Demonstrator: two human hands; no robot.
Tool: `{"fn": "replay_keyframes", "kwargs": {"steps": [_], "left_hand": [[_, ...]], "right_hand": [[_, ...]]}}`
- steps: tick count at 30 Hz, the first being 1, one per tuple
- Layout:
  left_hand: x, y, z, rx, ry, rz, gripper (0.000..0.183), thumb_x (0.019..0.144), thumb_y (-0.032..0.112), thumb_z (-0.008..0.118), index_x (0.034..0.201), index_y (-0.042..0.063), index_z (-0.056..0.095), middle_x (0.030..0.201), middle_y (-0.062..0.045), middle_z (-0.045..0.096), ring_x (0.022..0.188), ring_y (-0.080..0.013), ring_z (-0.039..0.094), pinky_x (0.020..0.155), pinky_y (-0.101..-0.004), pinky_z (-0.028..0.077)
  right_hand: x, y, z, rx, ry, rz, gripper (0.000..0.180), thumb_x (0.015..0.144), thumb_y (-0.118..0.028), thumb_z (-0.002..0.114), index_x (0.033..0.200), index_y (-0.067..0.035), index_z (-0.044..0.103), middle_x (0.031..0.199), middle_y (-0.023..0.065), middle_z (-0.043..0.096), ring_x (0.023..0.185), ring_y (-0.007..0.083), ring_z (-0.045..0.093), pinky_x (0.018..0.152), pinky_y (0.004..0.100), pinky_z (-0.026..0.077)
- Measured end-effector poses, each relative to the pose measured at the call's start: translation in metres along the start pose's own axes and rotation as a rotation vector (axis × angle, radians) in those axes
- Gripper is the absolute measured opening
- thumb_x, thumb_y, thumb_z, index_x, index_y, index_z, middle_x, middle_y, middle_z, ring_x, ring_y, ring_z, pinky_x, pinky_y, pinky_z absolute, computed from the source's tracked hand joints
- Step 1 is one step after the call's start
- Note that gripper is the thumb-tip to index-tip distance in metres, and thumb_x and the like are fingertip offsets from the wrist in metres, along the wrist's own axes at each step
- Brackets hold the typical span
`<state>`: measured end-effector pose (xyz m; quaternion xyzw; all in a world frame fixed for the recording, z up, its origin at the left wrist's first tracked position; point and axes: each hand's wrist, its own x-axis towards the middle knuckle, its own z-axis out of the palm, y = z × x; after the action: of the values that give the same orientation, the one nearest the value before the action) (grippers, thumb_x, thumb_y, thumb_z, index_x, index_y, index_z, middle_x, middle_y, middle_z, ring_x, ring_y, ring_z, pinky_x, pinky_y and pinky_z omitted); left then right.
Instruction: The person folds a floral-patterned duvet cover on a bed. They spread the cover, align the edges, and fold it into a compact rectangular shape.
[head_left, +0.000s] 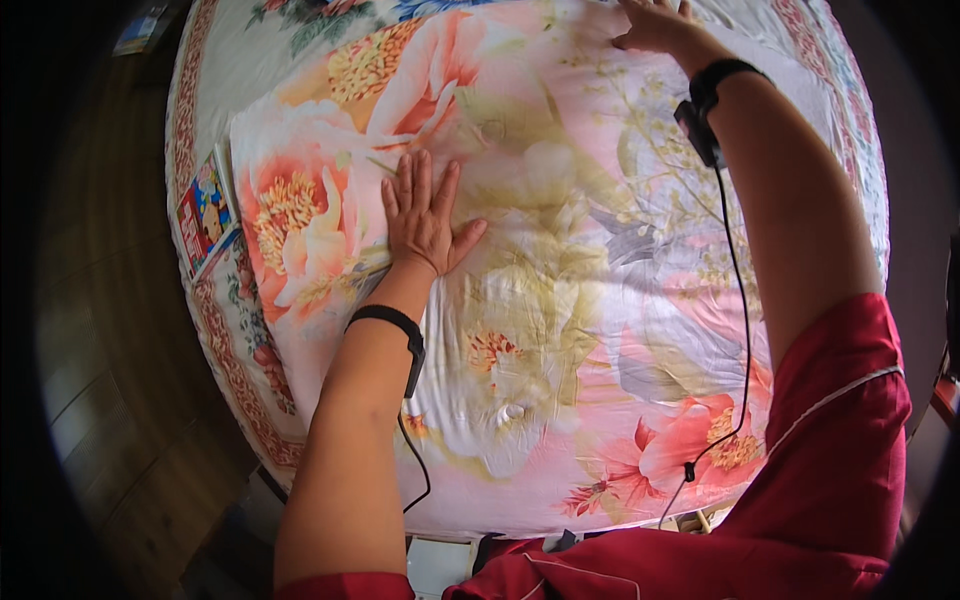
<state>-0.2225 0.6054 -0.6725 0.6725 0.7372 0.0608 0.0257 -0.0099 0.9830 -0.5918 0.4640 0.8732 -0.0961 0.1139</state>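
A pink cloth printed with large peonies (525, 300) is spread out before me, wrinkled around its middle. My left hand (424, 217) rests palm down on it, left of centre, fingers and thumb apart and nothing held. Farther off at the upper right, my right hand (656, 26) touches the cloth near its far side; the top of the picture cuts off some of its fingers. Beneath the pink cloth lies a white floral cover with a red patterned border (187, 112), showing along the left, far and right sides.
A colourful printed booklet (206, 214) lies at the left edge, partly against the pink cloth. Wooden flooring (97, 300) runs along the left. A black cable (742, 315) hangs from the band on my right wrist across the cloth; another cable (424, 465) trails from my left.
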Motion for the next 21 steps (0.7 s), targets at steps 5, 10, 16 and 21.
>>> {"fn": "replay_keyframes", "kwargs": {"steps": [5, 10, 16, 21], "left_hand": [[0.001, 0.002, 0.0, 0.018, 0.074, 0.025, 0.082, 0.081, 0.057, 0.05, 0.147, 0.017, 0.024, 0.153, -0.019, 0.013, 0.141, -0.0389, 0.009, 0.108, -0.0591, 0.007], [0.002, 0.002, 0.004, 0.043, 0.153, 0.051, 0.08, 0.081, 0.053, 0.052, 0.147, 0.019, 0.024, 0.154, -0.016, 0.015, 0.142, -0.0363, 0.011, 0.109, -0.0579, 0.01], [0.007, 0.0, 0.009, 0.199, 0.354, 0.128, 0.068, 0.086, 0.046, 0.051, 0.144, 0.018, 0.031, 0.149, -0.012, 0.029, 0.136, -0.0304, 0.027, 0.102, -0.0566, 0.026], [-0.027, -0.013, 0.002, 0.322, 0.389, 0.128, 0.06, 0.088, 0.046, 0.051, 0.134, 0.008, 0.042, 0.134, -0.016, 0.044, 0.124, -0.0293, 0.039, 0.097, -0.0468, 0.035]], "right_hand": [[-0.011, -0.011, -0.005, -0.055, 0.035, -0.064, 0.045, 0.068, -0.026, 0.071, 0.11, -0.011, 0.062, 0.105, 0.012, 0.066, 0.103, 0.032, 0.06, 0.09, 0.0455, 0.043], [-0.07, -0.006, -0.006, -0.003, 0.472, -0.255, 0.027, 0.069, -0.017, 0.064, 0.096, -0.015, 0.067, 0.089, 0.0133, 0.066, 0.09, 0.0325, 0.063, 0.076, 0.045, 0.048], [-0.224, -0.02, -0.002, -0.198, 0.538, -0.499, 0.032, 0.065, -0.024, 0.069, 0.096, -0.013, 0.067, 0.085, 0.014, 0.066, 0.082, 0.0285, 0.065, 0.072, 0.0439, 0.05], [-0.426, -0.086, 0.081, -0.248, 0.555, -0.505, 0.015, 0.08, -0.019, 0.053, 0.091, -0.01, 0.059, 0.077, 0.0025, 0.054, 0.067, 0.0182, 0.053, 0.043, 0.0325, 0.04]]}}
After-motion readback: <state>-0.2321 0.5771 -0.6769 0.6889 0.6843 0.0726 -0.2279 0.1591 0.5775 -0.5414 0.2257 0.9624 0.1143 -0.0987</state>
